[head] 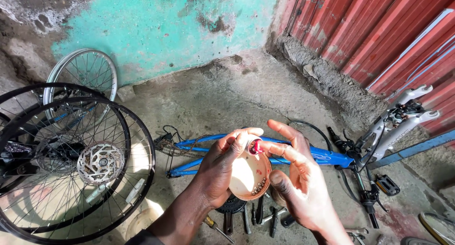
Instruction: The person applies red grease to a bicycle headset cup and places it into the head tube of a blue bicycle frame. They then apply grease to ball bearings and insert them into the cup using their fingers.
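My left hand (219, 168) holds a small round brown-rimmed lid or dish (246, 176) tilted toward me, with several small steel balls lying at its lower edge. My right hand (296, 178) supports the dish's right rim with the thumb, while its fingers pinch a small red part (256, 147) at the top of the dish together with my left fingertips. Below my hands lie a black sprocket (232, 206) and several hand tools (263, 216) on the concrete floor.
A blue bicycle frame (327, 157) lies on the floor behind my hands, with a silver suspension fork (395, 124) at right. Spoked wheels, one with a disc rotor (100, 163), lean at left. A turquoise wall and red corrugated metal stand behind. A black pedal (387, 184) lies at right.
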